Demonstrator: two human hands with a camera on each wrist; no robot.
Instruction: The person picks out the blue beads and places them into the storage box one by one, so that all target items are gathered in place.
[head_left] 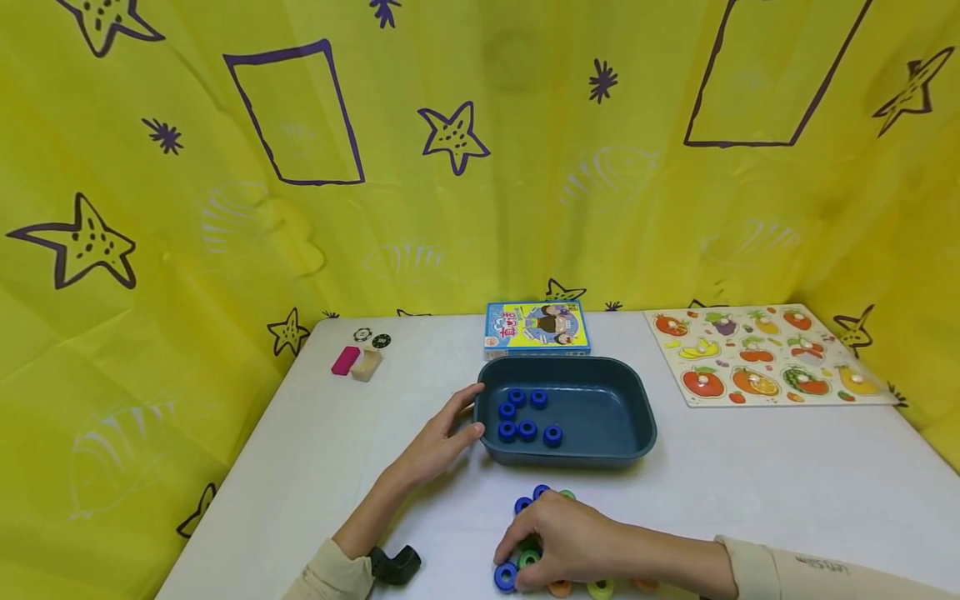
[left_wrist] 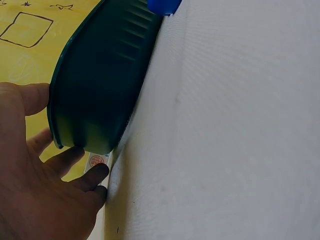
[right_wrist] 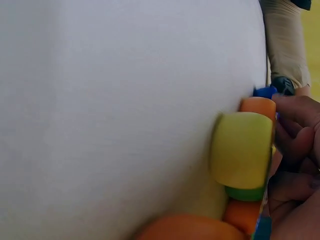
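Observation:
A dark teal plastic basin (head_left: 607, 454) stands on the white table with several thick blue rings (head_left: 527, 430) in its left half. My left hand (head_left: 438, 442) rests against the basin's left end, thumb and fingertips touching its rim and outer wall. Lower down, my right hand (head_left: 566, 537) pinches a blue ring (head_left: 506, 577) between thumb and forefinger at table height. Around and under that hand lie more rings: a green ring (head_left: 529, 560), a yellow ring (right_wrist: 242, 150), an orange ring (right_wrist: 258, 106) and others. The palm hides part of this group in the head view.
Behind the basin lies a blue picture box (head_left: 536, 329). A fruit peg puzzle board (head_left: 772, 358) is at the back right. Back left are a pink block (head_left: 346, 361), a cream block (head_left: 367, 364) and two small round discs (head_left: 382, 341). A yellow patterned curtain (head_left: 525, 233) borders the table.

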